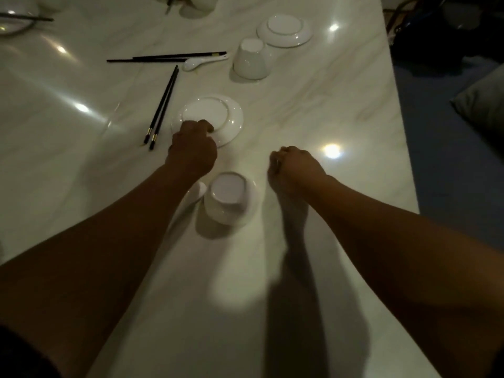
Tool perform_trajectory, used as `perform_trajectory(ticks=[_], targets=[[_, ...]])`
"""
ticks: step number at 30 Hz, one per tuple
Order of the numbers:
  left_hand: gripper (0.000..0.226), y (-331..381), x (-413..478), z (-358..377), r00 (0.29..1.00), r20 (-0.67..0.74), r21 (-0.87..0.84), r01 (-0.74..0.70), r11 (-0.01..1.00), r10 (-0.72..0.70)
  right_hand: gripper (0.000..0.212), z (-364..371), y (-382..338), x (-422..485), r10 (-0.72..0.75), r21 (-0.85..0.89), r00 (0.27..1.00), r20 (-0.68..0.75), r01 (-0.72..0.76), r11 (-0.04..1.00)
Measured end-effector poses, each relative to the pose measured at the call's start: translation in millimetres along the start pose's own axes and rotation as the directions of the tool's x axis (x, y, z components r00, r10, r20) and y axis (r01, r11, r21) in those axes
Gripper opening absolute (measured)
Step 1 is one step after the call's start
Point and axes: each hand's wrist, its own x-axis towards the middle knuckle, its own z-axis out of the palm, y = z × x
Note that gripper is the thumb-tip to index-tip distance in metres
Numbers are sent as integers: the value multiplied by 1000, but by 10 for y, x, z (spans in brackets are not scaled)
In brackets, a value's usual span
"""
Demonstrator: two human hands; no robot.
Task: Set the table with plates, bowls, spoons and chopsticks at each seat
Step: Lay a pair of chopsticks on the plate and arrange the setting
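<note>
My left hand (pixel 192 148) grips the near edge of an upside-down white plate (pixel 215 115) in the middle of the table. An upside-down white bowl (pixel 227 197) stands just below that hand, with a white spoon (pixel 197 190) partly hidden under my left forearm. My right hand (pixel 293 166) hovers to the right of the bowl with curled fingers and holds nothing. Black chopsticks (pixel 162 107) lie left of the plate. Farther back lie a second pair of chopsticks (pixel 166 58), a spoon (pixel 203 62), an upside-down bowl (pixel 251 61) and an upside-down plate (pixel 285 30).
The pale marble table (pixel 341 110) ends at its right edge, beyond which are a dark floor and a cushion (pixel 482 105). More white dishes (pixel 188 2) and a plate with chopsticks (pixel 16 21) sit at the far end.
</note>
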Motion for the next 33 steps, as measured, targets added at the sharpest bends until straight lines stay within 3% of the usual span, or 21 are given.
perform_trajectory(ticks=[7, 14, 19, 23, 28, 30, 33], targets=[[34, 751, -898, 50, 989, -147, -10, 17, 1000, -18, 30, -79, 357, -767, -145, -45, 969, 200, 157, 987], [49, 1025, -2002, 233, 985, 11, -39, 172, 984, -171, 46, -98, 509, -1456, -167, -28, 935, 314, 185, 982], [36, 929, -2620, 297, 956, 115, -66, 279, 958, -271, 52, 33, 326, -1953, -128, -122, 916, 381, 187, 975], [34, 841, -2911, 235, 943, 142, -94, 315, 944, -301, 69, 23, 254, -2169, -125, -110, 916, 382, 179, 978], [34, 733, -3010, 99, 944, 109, -151, 325, 933, -311, 39, -267, 141, -2069, -63, -70, 884, 464, 108, 992], [33, 649, -2961, 31, 941, 78, -165, 338, 926, -330, 42, -436, 96, -1891, -27, -19, 840, 541, 44, 999], [32, 538, -2749, -69, 932, 3, -194, 355, 915, -361, 43, -587, 55, -1474, -140, 32, 860, 490, 143, 989]])
